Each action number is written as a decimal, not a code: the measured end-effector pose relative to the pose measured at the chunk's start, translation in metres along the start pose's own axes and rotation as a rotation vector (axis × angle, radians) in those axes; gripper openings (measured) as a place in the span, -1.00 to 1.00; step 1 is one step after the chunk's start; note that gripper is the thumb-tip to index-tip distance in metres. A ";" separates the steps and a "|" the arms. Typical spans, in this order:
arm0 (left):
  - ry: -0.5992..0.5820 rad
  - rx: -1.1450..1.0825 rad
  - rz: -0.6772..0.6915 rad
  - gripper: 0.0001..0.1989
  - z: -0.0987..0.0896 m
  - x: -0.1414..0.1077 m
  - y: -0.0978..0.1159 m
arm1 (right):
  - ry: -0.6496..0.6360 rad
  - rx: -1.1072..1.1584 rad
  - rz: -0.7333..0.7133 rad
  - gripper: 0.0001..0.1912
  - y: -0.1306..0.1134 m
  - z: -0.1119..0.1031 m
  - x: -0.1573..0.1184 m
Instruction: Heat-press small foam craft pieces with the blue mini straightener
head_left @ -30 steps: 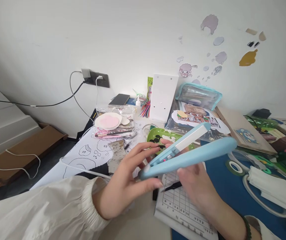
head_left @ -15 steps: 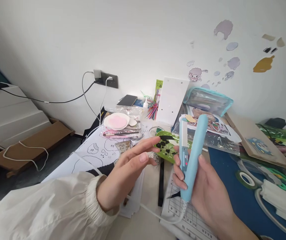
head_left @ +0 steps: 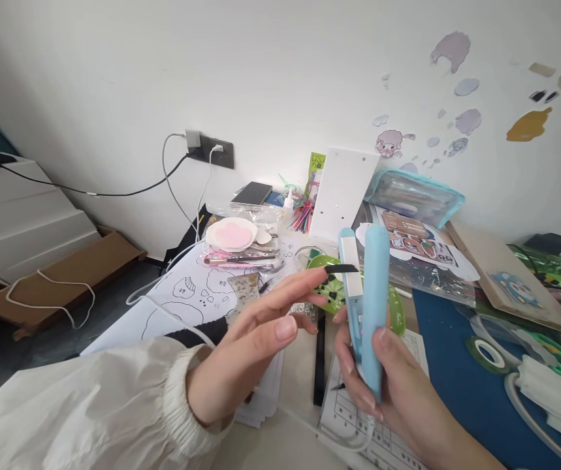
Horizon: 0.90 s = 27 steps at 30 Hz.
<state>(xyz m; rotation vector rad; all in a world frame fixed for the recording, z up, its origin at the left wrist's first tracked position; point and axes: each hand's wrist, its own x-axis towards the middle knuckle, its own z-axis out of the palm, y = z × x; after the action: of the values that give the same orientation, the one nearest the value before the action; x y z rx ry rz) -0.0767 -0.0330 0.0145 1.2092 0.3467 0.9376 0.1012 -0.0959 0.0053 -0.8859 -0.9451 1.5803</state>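
My right hand [head_left: 402, 378] is wrapped round a light blue mini hair straightener [head_left: 377, 307], held upright with its arms parted and white plates showing. A narrow black strip [head_left: 341, 268] sticks out from the fingertips of my left hand [head_left: 260, 339], seemingly pinched between two fingers. The thumb stays apart from it. The strip's free end lies across the straightener's left plate in view; whether it touches the plate I cannot tell. Behind the straightener lies a green tray [head_left: 329, 297] with small black pieces on it. The straightener's white cord [head_left: 371, 434] hangs from its lower end.
Printed line drawings [head_left: 177, 313] cover the table's left side, with a clear bag [head_left: 270, 215] of tools on them. A white board [head_left: 343, 192] leans on the wall beside a clear blue-edged pouch [head_left: 417, 196]. Green tape [head_left: 486, 354] lies right on a blue mat [head_left: 441, 359].
The straightener has shifted slightly left and turned more upright. My left fingertips have moved a little right, and the black strip now overlaps the straightener's plate.
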 end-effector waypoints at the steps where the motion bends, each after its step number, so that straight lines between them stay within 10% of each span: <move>1: 0.000 -0.001 -0.006 -0.50 0.000 0.000 0.000 | 0.045 -0.024 0.012 -0.63 -0.001 0.001 0.000; 18: 0.015 0.007 -0.030 -0.57 0.004 0.004 0.005 | 0.244 -0.292 -0.010 -0.64 -0.003 -0.001 0.002; 27: 0.312 0.241 -0.195 -0.84 0.002 0.014 0.004 | 0.220 -0.398 0.067 -0.60 -0.005 -0.002 -0.001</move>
<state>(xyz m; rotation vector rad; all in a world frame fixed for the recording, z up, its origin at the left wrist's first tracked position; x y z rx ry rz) -0.0685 -0.0238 0.0219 1.2206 0.8317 0.9324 0.1051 -0.0955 0.0090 -1.3517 -1.0975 1.3351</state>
